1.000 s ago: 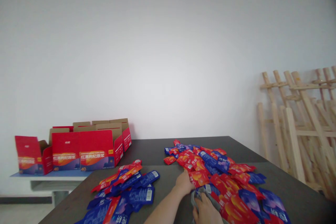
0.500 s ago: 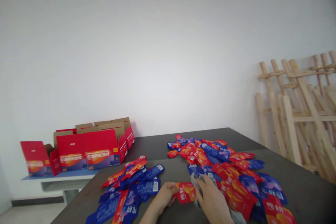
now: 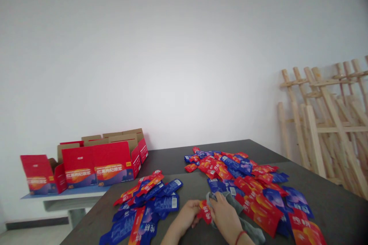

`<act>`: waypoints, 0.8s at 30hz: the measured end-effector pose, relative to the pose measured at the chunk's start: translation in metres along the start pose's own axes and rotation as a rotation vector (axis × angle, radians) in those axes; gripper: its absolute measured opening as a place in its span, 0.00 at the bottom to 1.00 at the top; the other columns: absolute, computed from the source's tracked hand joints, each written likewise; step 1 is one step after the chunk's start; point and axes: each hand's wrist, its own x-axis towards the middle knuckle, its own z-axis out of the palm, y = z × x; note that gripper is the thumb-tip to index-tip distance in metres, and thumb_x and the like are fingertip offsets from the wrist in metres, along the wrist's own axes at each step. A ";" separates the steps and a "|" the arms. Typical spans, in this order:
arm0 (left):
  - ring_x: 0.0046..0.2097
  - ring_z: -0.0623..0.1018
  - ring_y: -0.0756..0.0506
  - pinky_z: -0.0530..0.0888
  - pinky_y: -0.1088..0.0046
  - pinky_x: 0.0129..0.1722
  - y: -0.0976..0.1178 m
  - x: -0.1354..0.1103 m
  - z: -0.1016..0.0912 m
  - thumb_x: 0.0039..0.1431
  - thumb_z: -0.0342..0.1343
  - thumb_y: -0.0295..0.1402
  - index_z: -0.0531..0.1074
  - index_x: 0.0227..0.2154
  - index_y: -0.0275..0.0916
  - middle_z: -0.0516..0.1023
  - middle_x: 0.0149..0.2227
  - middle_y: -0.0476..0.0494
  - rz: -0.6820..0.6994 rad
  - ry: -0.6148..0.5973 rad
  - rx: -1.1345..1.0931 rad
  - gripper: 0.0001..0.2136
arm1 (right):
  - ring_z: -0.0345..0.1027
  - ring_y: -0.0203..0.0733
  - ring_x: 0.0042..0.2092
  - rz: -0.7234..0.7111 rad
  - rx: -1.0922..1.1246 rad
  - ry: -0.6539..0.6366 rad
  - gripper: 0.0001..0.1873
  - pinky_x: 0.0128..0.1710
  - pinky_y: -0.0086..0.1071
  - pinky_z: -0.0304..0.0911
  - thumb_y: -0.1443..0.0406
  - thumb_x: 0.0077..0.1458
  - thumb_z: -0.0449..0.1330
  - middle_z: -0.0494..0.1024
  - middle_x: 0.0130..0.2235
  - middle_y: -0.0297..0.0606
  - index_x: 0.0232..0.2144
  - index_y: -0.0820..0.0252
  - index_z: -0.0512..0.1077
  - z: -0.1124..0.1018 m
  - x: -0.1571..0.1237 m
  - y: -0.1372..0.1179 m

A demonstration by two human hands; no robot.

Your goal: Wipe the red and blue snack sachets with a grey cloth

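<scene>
Left hand pinches the packet by its left edge, between both hands; right hand grips the cloth against its right end. Advised: light edge pinch, cloth flat, loose tail clear of the right pile.

Red-orange pouch, grey cloth.

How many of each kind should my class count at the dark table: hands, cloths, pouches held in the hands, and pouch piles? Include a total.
Hands: 2 (left hand, right hand)
Grey cloth: 1
Held red pouch: 1
Pouch piles: 2 (left pile, right pile)
Total: 6
</scene>
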 end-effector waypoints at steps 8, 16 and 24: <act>0.14 0.55 0.56 0.49 0.79 0.13 0.005 -0.003 0.003 0.39 0.47 0.32 0.68 0.25 0.37 0.61 0.13 0.58 -0.012 0.031 -0.051 0.09 | 0.65 0.42 0.49 0.102 -0.069 -0.034 0.16 0.46 0.30 0.61 0.68 0.56 0.47 0.71 0.49 0.44 0.41 0.58 0.73 -0.003 -0.003 0.027; 0.13 0.56 0.56 0.48 0.79 0.14 -0.001 0.003 -0.001 0.42 0.50 0.36 0.68 0.26 0.37 0.62 0.13 0.58 -0.014 0.081 -0.126 0.09 | 0.69 0.44 0.43 0.150 -0.103 -0.047 0.16 0.43 0.33 0.61 0.69 0.56 0.47 0.74 0.44 0.48 0.34 0.62 0.75 -0.022 0.002 0.041; 0.12 0.56 0.56 0.49 0.78 0.15 -0.010 0.012 -0.003 0.47 0.52 0.51 0.67 0.26 0.36 0.61 0.11 0.59 0.023 0.096 -0.058 0.19 | 0.65 0.44 0.50 -0.093 -0.012 -0.046 0.24 0.47 0.31 0.60 0.72 0.52 0.50 0.72 0.49 0.43 0.51 0.56 0.67 -0.010 -0.014 -0.023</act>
